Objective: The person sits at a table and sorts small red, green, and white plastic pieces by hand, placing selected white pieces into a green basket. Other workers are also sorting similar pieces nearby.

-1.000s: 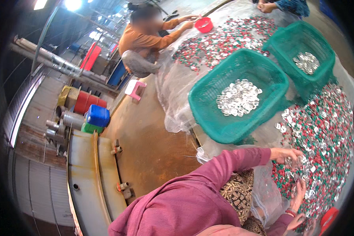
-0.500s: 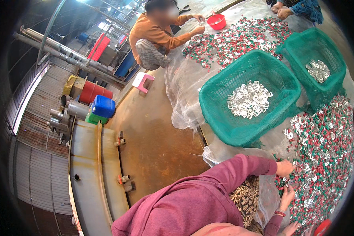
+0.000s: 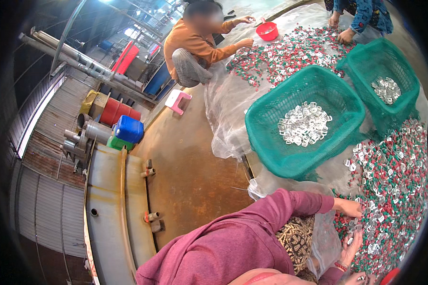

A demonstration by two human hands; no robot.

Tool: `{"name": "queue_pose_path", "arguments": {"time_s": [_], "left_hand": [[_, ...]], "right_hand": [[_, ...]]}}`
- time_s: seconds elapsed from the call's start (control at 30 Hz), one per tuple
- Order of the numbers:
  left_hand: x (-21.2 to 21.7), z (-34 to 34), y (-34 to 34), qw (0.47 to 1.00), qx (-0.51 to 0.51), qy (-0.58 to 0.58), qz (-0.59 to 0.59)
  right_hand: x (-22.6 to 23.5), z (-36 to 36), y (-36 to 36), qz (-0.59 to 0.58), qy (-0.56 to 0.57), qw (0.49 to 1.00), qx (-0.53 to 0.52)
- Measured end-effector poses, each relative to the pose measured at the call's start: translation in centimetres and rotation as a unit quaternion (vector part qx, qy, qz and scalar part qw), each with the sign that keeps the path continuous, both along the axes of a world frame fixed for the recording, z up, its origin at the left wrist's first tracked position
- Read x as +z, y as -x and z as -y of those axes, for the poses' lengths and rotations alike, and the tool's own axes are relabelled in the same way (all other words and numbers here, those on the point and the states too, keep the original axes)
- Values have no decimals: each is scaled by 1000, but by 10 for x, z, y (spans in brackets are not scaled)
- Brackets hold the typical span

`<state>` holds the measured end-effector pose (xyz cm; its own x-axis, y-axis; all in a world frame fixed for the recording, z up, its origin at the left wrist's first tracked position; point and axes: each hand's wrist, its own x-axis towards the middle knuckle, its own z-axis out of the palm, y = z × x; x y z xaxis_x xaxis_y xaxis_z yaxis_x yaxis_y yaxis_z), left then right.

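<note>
My left hand (image 3: 351, 208), at the end of a maroon sleeve, rests fingers-down on a heap of small red, green and clear plastic pieces (image 3: 394, 185) spread on clear sheeting. Whether it pinches a piece is hidden. My right hand (image 3: 353, 246), with a red bangle at the wrist, is just below it at the heap's near edge. Its fingers are spread and a few clear pieces lie beside the palm. A large green mesh basket (image 3: 271, 142) holding clear pieces stands just beyond my left hand.
A second green basket (image 3: 404, 71) with clear pieces stands at the right. A squatting person in orange (image 3: 195, 47) sorts a far heap beside a red bowl (image 3: 267, 31); another person's hands (image 3: 345, 35) work at the top right. To the left are a pink stool (image 3: 178, 100), a blue can (image 3: 128, 129) and a metal machine (image 3: 114, 204).
The view has swung, so everything sits lower and further right. My left hand has slid a little nearer along the heap. My right hand stays at the heap's near edge.
</note>
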<state>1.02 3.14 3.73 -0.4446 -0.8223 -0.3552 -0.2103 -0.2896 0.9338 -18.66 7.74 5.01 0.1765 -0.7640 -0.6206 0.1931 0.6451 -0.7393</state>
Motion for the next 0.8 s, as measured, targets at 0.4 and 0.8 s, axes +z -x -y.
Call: {"name": "queue_pose_path", "arguments": {"time_s": [0.4, 0.8], "left_hand": [[56, -13, -3, 989, 29, -15, -145], [20, -21, 22, 931, 124, 337, 72]], "right_hand": [[-7, -4, 12, 111, -77, 980, -148], [100, -10, -46, -226, 35, 971, 77]]}}
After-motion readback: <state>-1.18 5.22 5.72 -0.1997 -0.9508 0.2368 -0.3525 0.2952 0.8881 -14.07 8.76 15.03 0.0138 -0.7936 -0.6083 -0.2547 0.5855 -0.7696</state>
